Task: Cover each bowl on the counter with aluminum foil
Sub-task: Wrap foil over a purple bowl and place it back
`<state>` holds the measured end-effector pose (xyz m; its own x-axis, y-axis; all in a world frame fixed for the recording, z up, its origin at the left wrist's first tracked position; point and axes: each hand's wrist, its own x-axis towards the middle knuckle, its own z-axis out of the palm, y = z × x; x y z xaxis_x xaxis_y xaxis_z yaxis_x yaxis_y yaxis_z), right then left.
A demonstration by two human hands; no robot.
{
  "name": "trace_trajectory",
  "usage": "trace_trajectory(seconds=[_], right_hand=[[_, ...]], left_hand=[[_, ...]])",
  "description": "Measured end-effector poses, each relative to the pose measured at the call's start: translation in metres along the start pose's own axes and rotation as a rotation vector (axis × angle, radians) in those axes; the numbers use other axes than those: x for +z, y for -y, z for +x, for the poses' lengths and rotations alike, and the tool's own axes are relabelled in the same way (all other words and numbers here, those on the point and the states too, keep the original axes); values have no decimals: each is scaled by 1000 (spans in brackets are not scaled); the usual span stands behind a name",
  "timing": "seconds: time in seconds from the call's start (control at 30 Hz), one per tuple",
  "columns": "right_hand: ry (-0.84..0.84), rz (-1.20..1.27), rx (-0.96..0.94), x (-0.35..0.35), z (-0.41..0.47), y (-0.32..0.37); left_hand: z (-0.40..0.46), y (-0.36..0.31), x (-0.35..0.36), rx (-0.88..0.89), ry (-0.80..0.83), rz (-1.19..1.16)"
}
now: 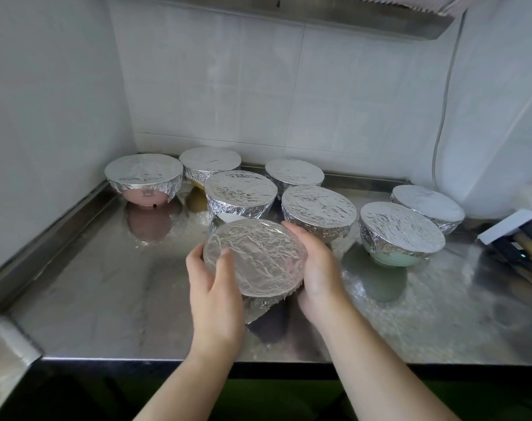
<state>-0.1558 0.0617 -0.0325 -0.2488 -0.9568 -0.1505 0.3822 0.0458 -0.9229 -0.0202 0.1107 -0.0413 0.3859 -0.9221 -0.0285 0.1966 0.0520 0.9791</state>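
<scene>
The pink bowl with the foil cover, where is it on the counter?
In the head view, the pink foil-covered bowl stands at the far left of the steel counter, in the wall corner, beside a yellow foil-covered bowl on its right.

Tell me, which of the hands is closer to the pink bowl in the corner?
Left. The left hand grips the near bowl's left side, the side toward the pink bowl. The right hand holds its right side, farther away.
</scene>
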Motion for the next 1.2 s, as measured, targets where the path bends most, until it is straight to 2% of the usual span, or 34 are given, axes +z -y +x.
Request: trace_trajectory(seconds=[0.1, 0.2, 0.3, 0.43, 0.53, 0.67, 0.77, 0.93, 1.07, 1.2], right_hand=[[-35, 107, 19, -4, -9, -7], [-69, 49, 1, -12, -14, -6], [-97, 16, -38, -18, -9, 2], [-38, 67, 4, 1, -5, 9], [-35, 154, 48, 14, -8, 5], [-114, 297, 40, 18, -14, -7], [-160, 377, 36, 21, -18, -11], [-105, 395, 14, 19, -22, -18], [-86, 307, -64, 9, -14, -18], [-69, 252, -47, 9, -9, -8]], left_hand=[[15, -1, 0, 36, -38, 21], [35, -2, -10, 70, -56, 127], [39, -3, -18, 49, -84, 62], [21, -1, -9, 64, -50, -39], [17, 0, 1, 23, -54, -132], [21, 3, 10, 9, -96, -185], [23, 4, 12, -59, -102, -247], [27, 1, 9, -133, -77, -348], [31, -1, -4, -82, 8, -240], [17, -6, -8, 42, -49, -116]])
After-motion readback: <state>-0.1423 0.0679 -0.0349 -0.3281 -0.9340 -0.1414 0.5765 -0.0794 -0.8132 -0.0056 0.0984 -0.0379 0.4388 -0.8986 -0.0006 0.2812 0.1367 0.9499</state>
